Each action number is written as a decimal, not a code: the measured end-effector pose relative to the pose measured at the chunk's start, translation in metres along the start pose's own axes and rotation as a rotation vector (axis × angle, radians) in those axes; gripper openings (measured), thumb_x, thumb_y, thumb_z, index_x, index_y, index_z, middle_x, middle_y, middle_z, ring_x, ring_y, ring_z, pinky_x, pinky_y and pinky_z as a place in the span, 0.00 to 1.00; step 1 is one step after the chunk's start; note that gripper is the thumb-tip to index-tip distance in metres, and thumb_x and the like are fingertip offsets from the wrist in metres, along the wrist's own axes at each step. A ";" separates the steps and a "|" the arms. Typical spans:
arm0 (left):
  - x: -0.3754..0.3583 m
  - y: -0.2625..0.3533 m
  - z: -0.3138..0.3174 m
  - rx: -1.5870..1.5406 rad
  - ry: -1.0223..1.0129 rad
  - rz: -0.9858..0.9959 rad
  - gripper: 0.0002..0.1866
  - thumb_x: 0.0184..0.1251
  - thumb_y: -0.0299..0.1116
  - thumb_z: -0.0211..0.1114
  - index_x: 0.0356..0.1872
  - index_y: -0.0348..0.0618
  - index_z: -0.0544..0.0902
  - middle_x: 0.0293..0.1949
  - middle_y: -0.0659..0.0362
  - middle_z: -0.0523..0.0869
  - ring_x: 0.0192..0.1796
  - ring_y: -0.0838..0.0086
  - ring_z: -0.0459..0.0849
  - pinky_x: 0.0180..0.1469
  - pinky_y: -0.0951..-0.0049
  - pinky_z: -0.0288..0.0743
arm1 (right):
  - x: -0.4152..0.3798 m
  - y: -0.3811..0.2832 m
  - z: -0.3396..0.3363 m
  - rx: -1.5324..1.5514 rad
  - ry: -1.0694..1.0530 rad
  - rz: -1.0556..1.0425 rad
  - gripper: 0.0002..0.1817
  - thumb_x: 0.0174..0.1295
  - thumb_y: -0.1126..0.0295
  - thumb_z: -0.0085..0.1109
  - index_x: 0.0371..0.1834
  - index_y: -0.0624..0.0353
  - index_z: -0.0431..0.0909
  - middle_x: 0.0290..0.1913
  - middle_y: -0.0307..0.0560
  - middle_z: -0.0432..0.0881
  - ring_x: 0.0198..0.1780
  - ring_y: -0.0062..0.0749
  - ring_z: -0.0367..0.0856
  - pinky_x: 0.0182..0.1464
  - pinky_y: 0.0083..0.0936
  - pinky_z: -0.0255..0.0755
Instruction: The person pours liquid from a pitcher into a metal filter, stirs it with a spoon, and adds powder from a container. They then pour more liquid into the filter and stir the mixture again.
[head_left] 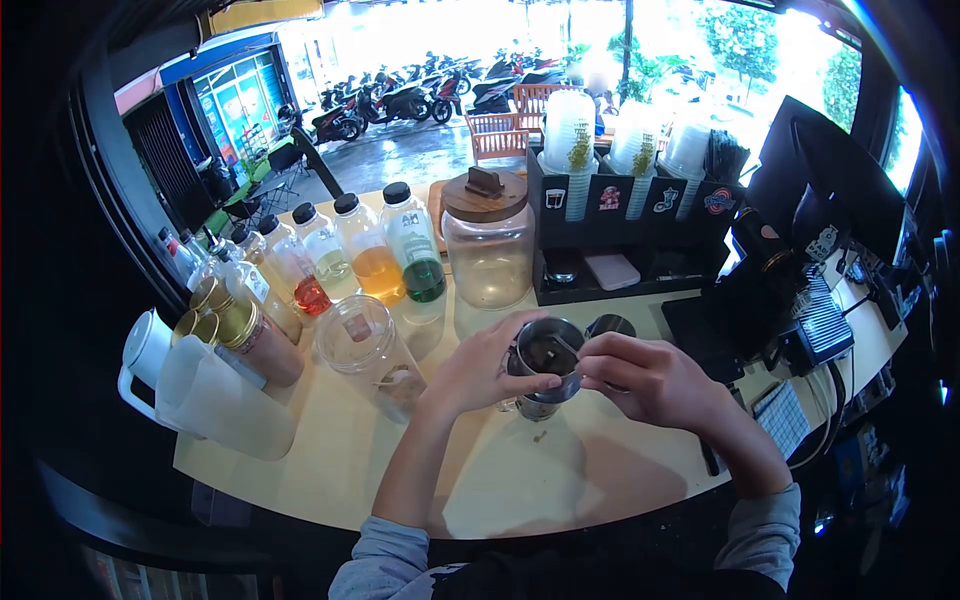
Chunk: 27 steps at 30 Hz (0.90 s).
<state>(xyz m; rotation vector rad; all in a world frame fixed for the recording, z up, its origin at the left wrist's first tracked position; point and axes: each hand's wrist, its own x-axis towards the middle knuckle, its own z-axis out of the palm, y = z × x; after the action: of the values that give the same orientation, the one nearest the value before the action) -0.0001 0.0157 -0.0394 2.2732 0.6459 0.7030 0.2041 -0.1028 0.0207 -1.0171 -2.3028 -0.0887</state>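
Note:
My left hand (490, 365) curves around the rim of a round metal cup (546, 338), thumb in front and fingers behind. Dark contents show inside it. Directly beneath, a glass mug (535, 408) is partly hidden by the cup and my hand. My right hand (645, 375) is pinched closed at the cup's right side, on a thin pale handle that looks like a spoon (566, 345) and reaches into the cup. A second, smaller round metal vessel (610, 325) is mostly covered by my right hand.
Left of my hands stand a clear plastic jar (360, 340), a white pitcher (225, 400) and several syrup bottles (375, 260). Behind is a wooden-lidded glass jar (488, 250). A black cup organizer (630, 225), a dark machine (765, 290) and a checked cloth (782, 418) occupy the right.

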 end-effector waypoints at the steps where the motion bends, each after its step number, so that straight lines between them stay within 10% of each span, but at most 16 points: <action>1: 0.000 0.000 0.001 0.001 -0.005 0.002 0.43 0.48 0.47 0.78 0.65 0.44 0.68 0.55 0.49 0.81 0.56 0.57 0.82 0.58 0.64 0.73 | -0.001 0.000 0.001 -0.001 0.003 0.004 0.08 0.55 0.72 0.65 0.36 0.57 0.77 0.38 0.41 0.78 0.31 0.39 0.81 0.30 0.32 0.76; 27: 0.001 -0.004 0.002 -0.023 -0.023 0.000 0.44 0.48 0.52 0.77 0.65 0.45 0.68 0.56 0.49 0.80 0.55 0.58 0.83 0.58 0.62 0.75 | -0.008 0.001 -0.002 0.224 0.019 0.113 0.06 0.59 0.70 0.65 0.36 0.58 0.79 0.40 0.41 0.80 0.35 0.42 0.83 0.35 0.33 0.78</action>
<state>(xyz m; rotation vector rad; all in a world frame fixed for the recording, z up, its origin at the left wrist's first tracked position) 0.0009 0.0188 -0.0431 2.2564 0.6243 0.6803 0.2101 -0.1081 0.0181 -1.0216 -2.1749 0.2002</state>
